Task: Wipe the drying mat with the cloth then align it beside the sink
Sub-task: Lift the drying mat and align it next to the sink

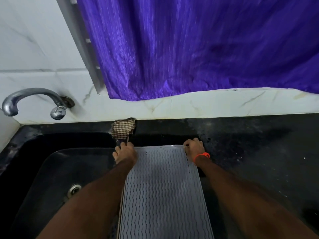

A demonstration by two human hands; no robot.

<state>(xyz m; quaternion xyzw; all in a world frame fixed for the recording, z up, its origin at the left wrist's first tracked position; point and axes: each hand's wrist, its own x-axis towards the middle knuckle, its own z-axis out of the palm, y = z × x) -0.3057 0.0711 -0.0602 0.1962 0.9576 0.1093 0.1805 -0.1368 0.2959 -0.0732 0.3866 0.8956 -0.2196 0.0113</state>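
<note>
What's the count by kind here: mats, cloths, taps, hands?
Drying mat: 1
Checked cloth: 1
Tap: 1
Hands: 2, the left hand and right hand, each at a far corner of the mat
Total: 5

The drying mat (164, 190) runs off the bottom edge, so its near end is out of view. Left hand (125, 153) covers the mat's far left corner, and the grip there is hard to make out. The purple curtain (189, 49) hides the window behind it.
</note>
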